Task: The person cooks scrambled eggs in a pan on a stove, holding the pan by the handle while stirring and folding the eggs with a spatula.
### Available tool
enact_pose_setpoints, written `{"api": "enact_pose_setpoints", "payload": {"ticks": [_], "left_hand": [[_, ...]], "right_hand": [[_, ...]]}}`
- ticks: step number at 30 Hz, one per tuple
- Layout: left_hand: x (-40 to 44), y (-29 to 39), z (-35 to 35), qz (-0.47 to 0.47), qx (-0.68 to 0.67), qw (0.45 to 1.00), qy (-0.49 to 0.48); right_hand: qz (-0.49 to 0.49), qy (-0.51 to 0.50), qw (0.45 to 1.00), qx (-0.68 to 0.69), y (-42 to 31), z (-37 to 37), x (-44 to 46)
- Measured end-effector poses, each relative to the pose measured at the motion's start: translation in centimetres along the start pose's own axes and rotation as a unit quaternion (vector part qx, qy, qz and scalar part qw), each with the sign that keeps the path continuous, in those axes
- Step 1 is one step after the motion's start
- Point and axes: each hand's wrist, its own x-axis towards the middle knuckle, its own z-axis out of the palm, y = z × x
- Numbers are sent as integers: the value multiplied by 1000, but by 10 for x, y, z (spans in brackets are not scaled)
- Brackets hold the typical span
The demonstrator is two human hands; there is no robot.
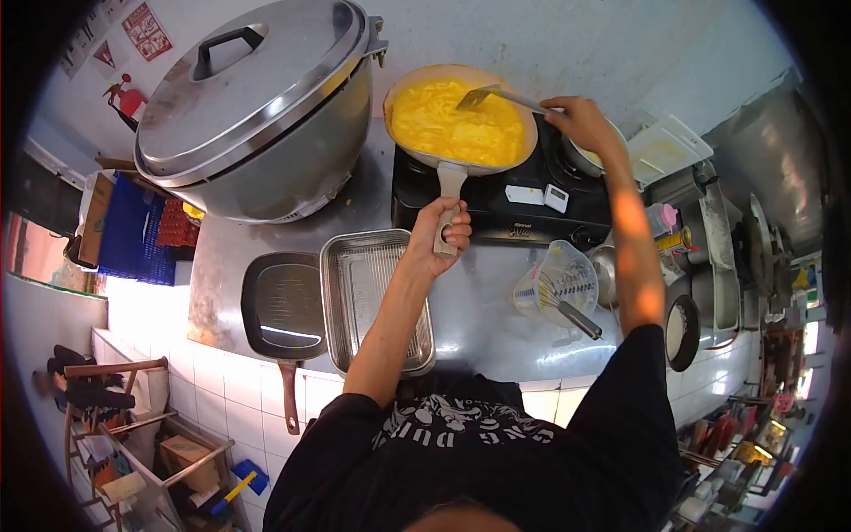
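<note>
Yellow egg (430, 120) beyond the left hand (432, 229)

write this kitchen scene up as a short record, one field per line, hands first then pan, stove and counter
left hand: gripping the pan handle
right hand: holding a spatula, blade in the yellow mixture
pan contents: yellow, egg-like mixture, partly in folds
stove: black, under the pan; flame not visible
counter left: big lidded pot, square dark pan, metal tray
counter right: clear jug with whisk
</note>
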Motion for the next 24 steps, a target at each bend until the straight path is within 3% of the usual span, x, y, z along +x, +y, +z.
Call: {"api": "enact_pose_setpoints", "payload": {"ticks": [3, 6, 10, 16, 18, 21, 24], "left_hand": [[-7, 11, -1, -1, 8, 1000, 12], [-1, 3, -1, -14, -19, 1000, 1], [-1, 3, -3, -15, -17, 1000, -5], [-1, 4, -5, -19, -9, 1000, -12], [-1, 5, -5, -27, -14, 999, -14], [-2, 6, -6, -31, 15, 999, -19], [-5, 10, -7, -55, -36, 996, -56]], "right_hand": [[38, -41, 998, 26, -23, -40, -16], [85, -103, 980, -146, -40, -76, -36], [103, -118, 965, -212, -45, -60, -42], [99, -70, 980, -159, 9, -6, -10], [68, -92, 992, -50, 31, 6, 8], [56, -69, 996, -12, 32, 19, 20], [-55, -9, 997, 46, 61, 72, 39]]}}
